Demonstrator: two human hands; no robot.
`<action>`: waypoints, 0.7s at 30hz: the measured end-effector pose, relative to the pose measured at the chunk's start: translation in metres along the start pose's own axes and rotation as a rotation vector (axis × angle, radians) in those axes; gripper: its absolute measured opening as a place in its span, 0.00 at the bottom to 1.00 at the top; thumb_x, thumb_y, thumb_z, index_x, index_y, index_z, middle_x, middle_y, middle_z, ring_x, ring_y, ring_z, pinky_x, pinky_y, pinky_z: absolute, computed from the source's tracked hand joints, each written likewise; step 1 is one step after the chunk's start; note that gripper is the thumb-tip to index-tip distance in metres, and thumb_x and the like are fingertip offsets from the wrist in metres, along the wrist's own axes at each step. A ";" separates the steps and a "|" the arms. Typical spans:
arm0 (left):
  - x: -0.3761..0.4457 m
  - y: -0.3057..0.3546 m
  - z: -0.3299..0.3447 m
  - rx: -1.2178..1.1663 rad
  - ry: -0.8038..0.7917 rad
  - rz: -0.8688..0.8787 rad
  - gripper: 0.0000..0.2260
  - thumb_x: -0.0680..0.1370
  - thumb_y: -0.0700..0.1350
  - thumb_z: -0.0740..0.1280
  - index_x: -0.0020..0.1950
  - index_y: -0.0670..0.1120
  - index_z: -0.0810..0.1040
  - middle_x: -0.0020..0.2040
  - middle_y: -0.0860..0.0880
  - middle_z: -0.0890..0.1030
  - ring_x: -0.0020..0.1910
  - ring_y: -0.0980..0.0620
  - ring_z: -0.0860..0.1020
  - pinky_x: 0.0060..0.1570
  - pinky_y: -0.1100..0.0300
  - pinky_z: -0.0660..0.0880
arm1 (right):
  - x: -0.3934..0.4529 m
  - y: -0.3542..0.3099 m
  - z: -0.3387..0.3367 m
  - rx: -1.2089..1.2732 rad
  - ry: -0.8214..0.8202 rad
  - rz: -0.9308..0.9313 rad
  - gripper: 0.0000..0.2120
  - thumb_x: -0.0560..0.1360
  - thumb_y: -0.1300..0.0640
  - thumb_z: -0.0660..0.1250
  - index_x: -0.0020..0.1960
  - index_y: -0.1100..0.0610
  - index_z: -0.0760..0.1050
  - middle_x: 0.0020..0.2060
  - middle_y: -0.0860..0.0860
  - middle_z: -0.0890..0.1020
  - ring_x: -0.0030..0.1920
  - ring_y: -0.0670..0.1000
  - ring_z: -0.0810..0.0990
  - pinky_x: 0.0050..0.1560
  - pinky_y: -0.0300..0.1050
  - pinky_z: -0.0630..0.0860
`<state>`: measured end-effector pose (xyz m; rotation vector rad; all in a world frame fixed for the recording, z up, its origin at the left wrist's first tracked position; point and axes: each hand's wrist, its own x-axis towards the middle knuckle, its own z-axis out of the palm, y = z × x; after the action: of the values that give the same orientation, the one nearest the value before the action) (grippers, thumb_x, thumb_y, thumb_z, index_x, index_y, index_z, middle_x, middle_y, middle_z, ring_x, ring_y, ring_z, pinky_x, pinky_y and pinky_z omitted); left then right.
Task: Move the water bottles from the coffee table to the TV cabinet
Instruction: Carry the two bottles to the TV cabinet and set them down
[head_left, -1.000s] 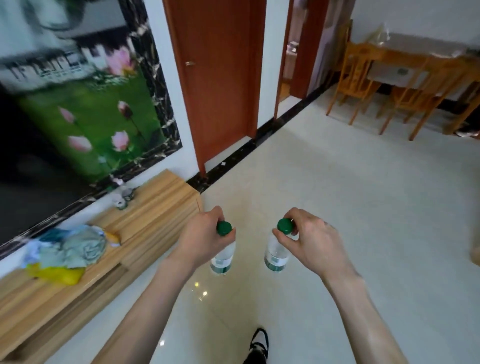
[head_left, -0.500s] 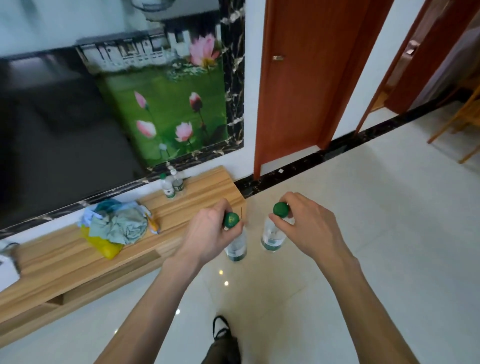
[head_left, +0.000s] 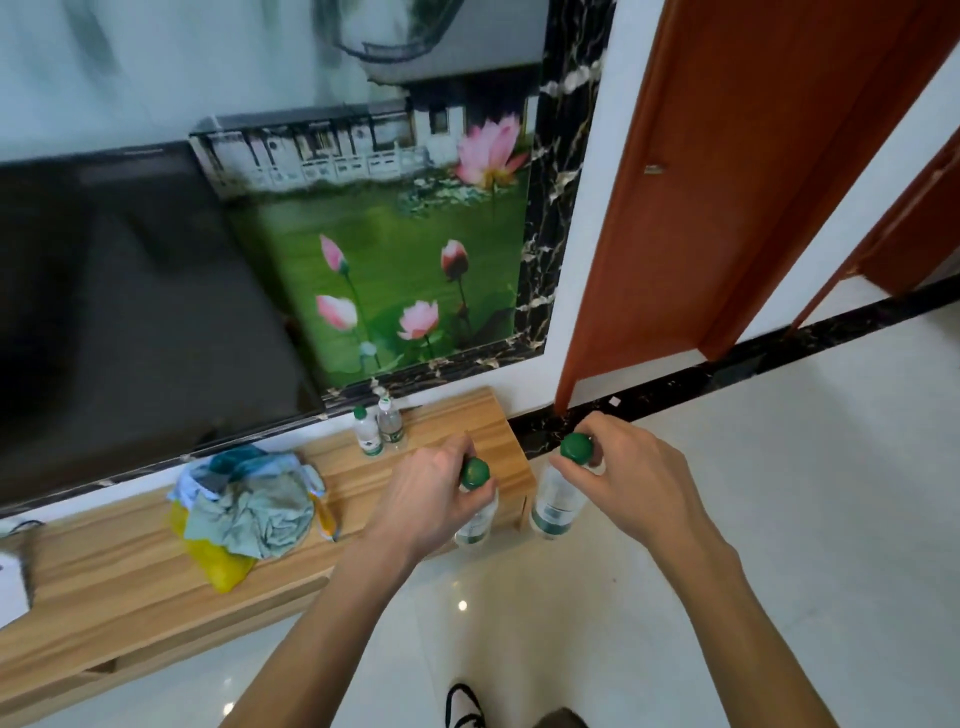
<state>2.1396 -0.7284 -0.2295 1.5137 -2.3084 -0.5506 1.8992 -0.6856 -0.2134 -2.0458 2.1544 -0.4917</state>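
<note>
My left hand (head_left: 426, 493) grips a clear water bottle (head_left: 477, 519) with a green cap by its neck, above the right end of the wooden TV cabinet (head_left: 130, 566). My right hand (head_left: 634, 478) holds a second green-capped water bottle (head_left: 556, 499) the same way, just off the cabinet's right end, over the floor. Two more water bottles (head_left: 376, 428) stand upright on the cabinet near the wall. The coffee table is out of view.
A pile of cloths on a yellow bag (head_left: 244, 504) lies on the cabinet left of my hands. A large dark TV (head_left: 124, 301) and a lotus mural (head_left: 395, 270) fill the wall. A brown door (head_left: 727, 182) stands at the right. White tiled floor (head_left: 779, 493) lies below.
The view has swung left and closer to the cabinet. Both hands, each holding a bottle, now sit at the cabinet's right end instead of over open floor.
</note>
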 end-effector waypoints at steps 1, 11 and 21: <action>0.012 -0.007 -0.001 0.005 -0.004 0.005 0.14 0.78 0.58 0.70 0.50 0.50 0.71 0.42 0.50 0.81 0.40 0.47 0.79 0.36 0.52 0.72 | 0.014 -0.002 0.004 0.007 -0.002 -0.012 0.14 0.74 0.33 0.66 0.49 0.40 0.68 0.38 0.37 0.75 0.36 0.42 0.76 0.32 0.37 0.74; 0.118 -0.074 0.008 -0.010 0.045 -0.027 0.13 0.80 0.58 0.70 0.50 0.52 0.69 0.42 0.54 0.76 0.39 0.51 0.75 0.35 0.56 0.71 | 0.148 -0.012 0.034 0.037 -0.066 -0.094 0.13 0.77 0.37 0.65 0.51 0.46 0.70 0.43 0.42 0.78 0.42 0.47 0.78 0.33 0.43 0.67; 0.220 -0.141 0.037 0.024 -0.052 -0.256 0.16 0.77 0.58 0.73 0.50 0.51 0.70 0.43 0.52 0.77 0.40 0.50 0.74 0.37 0.55 0.71 | 0.290 0.004 0.115 0.077 -0.281 -0.172 0.14 0.75 0.36 0.67 0.50 0.44 0.69 0.44 0.41 0.78 0.44 0.47 0.79 0.36 0.43 0.67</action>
<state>2.1495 -0.9770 -0.3173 1.8418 -2.1781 -0.6357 1.9102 -0.9893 -0.2855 -2.1229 1.7852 -0.2787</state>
